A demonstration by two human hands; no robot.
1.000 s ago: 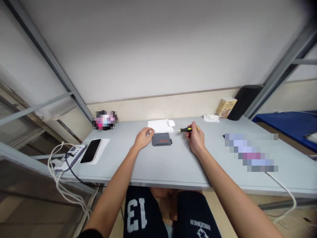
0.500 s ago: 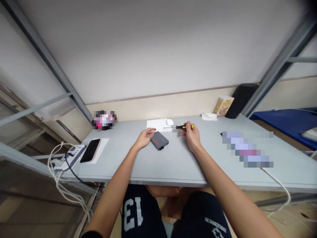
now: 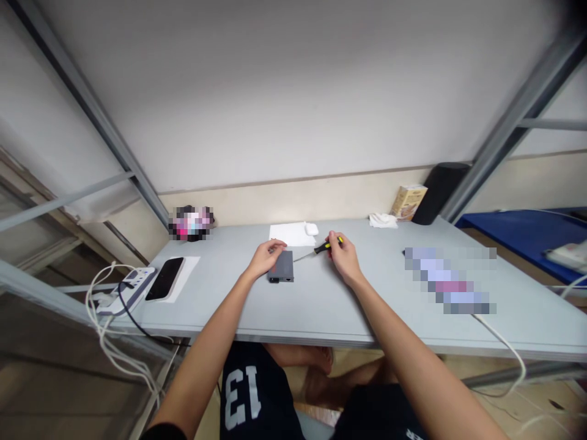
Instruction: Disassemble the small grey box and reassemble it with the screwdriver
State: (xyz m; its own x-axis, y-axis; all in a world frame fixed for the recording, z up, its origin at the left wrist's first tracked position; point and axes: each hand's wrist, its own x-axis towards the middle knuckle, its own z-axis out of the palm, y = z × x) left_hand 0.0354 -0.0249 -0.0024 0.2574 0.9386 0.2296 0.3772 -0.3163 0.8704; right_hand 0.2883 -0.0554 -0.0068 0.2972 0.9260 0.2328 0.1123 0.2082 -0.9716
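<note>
A flat dark-grey metal box [image 3: 284,267] with reddish lettering lies on the desk, ports on its near edge. My left hand [image 3: 265,256] grips it along its left and far side, fingers bent over the edge and partly hiding the lettering. In my right hand [image 3: 343,255] is a screwdriver [image 3: 323,247] with a black and yellow handle. Its thin shaft slants down to the left, and the tip is at the box's right side; whether it touches cannot be made out.
Behind the box lie a white paper [image 3: 288,233] and a small white case [image 3: 311,228]. Left are a phone [image 3: 166,278] and a power strip [image 3: 128,291] with cables. A yellow carton [image 3: 409,202], tissue [image 3: 383,220] and black cylinder [image 3: 435,194] stand back right. A blurred object [image 3: 447,281] lies right.
The box has turned so its port edge faces me. My right hand has moved left, and the screwdriver's tip has dropped from above the paper to the box's right side.
</note>
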